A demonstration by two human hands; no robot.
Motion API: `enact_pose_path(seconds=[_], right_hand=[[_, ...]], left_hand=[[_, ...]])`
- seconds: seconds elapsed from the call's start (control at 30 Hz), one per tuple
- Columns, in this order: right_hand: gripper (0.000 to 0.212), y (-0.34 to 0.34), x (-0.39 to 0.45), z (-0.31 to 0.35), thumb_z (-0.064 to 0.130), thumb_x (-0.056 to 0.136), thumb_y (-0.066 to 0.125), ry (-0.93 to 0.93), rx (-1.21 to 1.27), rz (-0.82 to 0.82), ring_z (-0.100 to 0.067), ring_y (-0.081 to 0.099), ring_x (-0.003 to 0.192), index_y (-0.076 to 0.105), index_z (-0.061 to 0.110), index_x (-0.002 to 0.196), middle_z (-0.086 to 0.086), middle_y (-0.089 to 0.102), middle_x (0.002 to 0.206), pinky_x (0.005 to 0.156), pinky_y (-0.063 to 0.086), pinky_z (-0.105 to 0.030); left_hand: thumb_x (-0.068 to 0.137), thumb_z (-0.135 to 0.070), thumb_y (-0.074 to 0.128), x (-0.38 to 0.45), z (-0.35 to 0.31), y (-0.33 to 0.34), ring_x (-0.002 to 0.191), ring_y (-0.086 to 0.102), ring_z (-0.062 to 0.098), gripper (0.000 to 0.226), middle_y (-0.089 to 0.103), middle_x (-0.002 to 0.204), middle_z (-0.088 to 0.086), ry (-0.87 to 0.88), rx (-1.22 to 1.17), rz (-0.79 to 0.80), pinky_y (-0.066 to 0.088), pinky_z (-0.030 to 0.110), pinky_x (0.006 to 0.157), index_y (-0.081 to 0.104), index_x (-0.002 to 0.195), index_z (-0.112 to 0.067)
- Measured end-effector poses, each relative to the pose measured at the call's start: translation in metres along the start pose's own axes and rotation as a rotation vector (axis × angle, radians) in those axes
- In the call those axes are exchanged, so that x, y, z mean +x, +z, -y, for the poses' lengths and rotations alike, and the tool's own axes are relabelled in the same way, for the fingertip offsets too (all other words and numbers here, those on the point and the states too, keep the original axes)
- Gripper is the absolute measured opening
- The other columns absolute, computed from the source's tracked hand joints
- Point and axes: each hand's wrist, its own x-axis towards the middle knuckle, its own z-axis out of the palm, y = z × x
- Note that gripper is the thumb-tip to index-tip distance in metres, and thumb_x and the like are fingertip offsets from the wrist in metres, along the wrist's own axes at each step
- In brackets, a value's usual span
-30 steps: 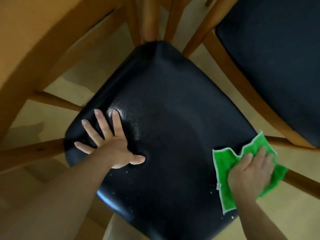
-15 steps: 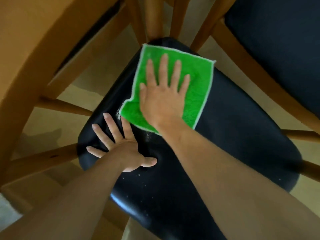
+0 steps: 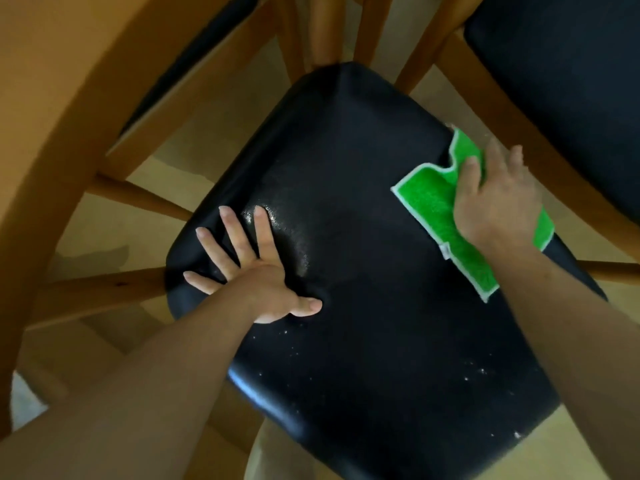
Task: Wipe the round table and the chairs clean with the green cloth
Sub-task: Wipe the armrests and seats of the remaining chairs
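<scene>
On the black chair seat (image 3: pixel 363 254), right hand (image 3: pixel 495 206) presses green cloth (image 3: pixel 436 209), left hand (image 3: pixel 256 268) flat, label unreadable.

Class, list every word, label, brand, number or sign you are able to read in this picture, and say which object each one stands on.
No text can be read anywhere in this view.
The small white tag on the edge of the green cloth: too small and blurred to read; whether it carries print cannot be told.
The black chair seat: white specks only, no lettering.
The wooden chair frames: no marks or labels visible.
</scene>
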Motion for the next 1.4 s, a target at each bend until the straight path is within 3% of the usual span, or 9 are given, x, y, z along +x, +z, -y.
enact_pose_path(seconds=[0.17,0.33,0.47,0.6,0.7,0.8,1.0,1.13,1.4], right_hand=[[0.063,0.013,-0.022,0.025,0.049,0.099,0.011,0.089,0.035,-0.031,-0.034,0.007,0.147,0.013,0.019,0.155,-0.012,0.010,0.161,0.117,0.006,-0.056],[0.065,0.048,-0.100,0.073,0.050,0.099,0.011,-0.158,-0.044,-0.047,-0.040,0.001,0.147,0.009,0.016,0.155,-0.015,0.003,0.161,0.116,0.002,-0.056],[0.062,0.082,-0.188,0.091,0.050,0.101,0.016,-0.499,-0.092,0.085,-0.036,-0.004,0.147,0.009,0.019,0.154,-0.011,-0.001,0.161,0.117,-0.003,-0.054],[0.065,0.098,-0.258,0.071,0.049,0.097,0.034,-0.882,-0.174,0.216,-0.037,0.006,0.147,0.021,0.021,0.154,-0.010,0.010,0.162,0.116,-0.002,-0.055],[0.065,0.097,-0.261,0.057,0.049,0.096,0.037,-1.102,-0.217,0.267,-0.037,0.013,0.146,0.023,0.022,0.153,-0.009,0.013,0.161,0.114,-0.001,-0.055],[0.058,0.088,-0.227,0.070,0.049,0.096,0.038,-1.159,-0.179,0.250,-0.028,0.019,0.146,0.030,0.030,0.150,0.000,0.021,0.160,0.116,0.006,-0.051],[0.056,0.079,-0.131,0.171,0.050,0.098,0.020,-0.816,-0.127,0.079,-0.027,0.003,0.149,0.016,0.035,0.152,0.003,0.008,0.162,0.114,-0.003,-0.051],[0.056,0.087,-0.122,0.220,0.042,0.100,0.020,-0.522,-0.049,0.028,-0.033,-0.006,0.148,0.015,0.026,0.154,-0.004,0.001,0.163,0.113,-0.009,-0.056],[0.066,0.103,-0.259,0.128,0.042,0.092,0.050,-1.032,-0.174,0.294,-0.031,0.007,0.148,0.026,0.024,0.151,-0.002,0.012,0.162,0.115,-0.004,-0.056]], left_hand=[[0.055,-0.071,0.077,-0.001,0.004,0.005,0.108,-0.059,0.038,0.152,-0.074,0.105,0.000,0.052,-0.071,-0.061,-0.008,0.076,0.099,-0.065,0.097,-0.038],[0.077,-0.064,0.065,0.000,0.022,0.012,0.130,-0.047,0.030,0.123,-0.061,0.130,-0.013,0.230,-0.181,-0.184,-0.007,0.071,0.104,-0.046,0.127,-0.048],[0.097,-0.047,0.047,-0.004,0.045,0.011,0.148,-0.001,0.013,0.060,0.003,0.162,-0.014,0.330,-0.536,-0.502,0.007,0.051,0.118,0.022,0.151,-0.038],[0.101,-0.033,0.041,-0.021,0.063,0.017,0.109,0.051,0.009,0.026,0.058,0.122,-0.005,0.256,-0.783,-0.755,0.033,0.018,0.089,0.059,0.118,-0.028],[0.102,-0.031,0.036,-0.029,0.066,0.033,0.083,0.053,0.016,0.028,0.058,0.094,-0.002,0.137,-0.827,-0.801,0.028,0.021,0.071,0.060,0.100,-0.017],[0.104,-0.037,0.028,-0.029,0.068,0.043,0.079,0.050,0.022,0.043,0.064,0.101,0.011,-0.026,-0.904,-0.768,0.031,0.030,0.073,0.062,0.108,-0.011],[0.101,-0.048,0.025,-0.024,0.078,0.041,0.100,0.057,0.038,0.056,0.063,0.116,0.018,-0.315,-1.126,-0.751,0.038,0.038,0.083,0.064,0.117,-0.011],[0.098,-0.052,0.027,-0.016,0.083,0.038,0.079,0.054,0.029,0.059,0.064,0.103,0.012,-0.371,-1.237,-0.761,0.043,0.037,0.078,0.067,0.112,-0.011],[0.095,-0.055,0.029,-0.022,0.086,0.031,0.078,0.060,0.031,0.056,0.063,0.081,0.007,-0.279,-1.234,-0.713,0.050,0.049,0.088,0.068,0.078,-0.019]])
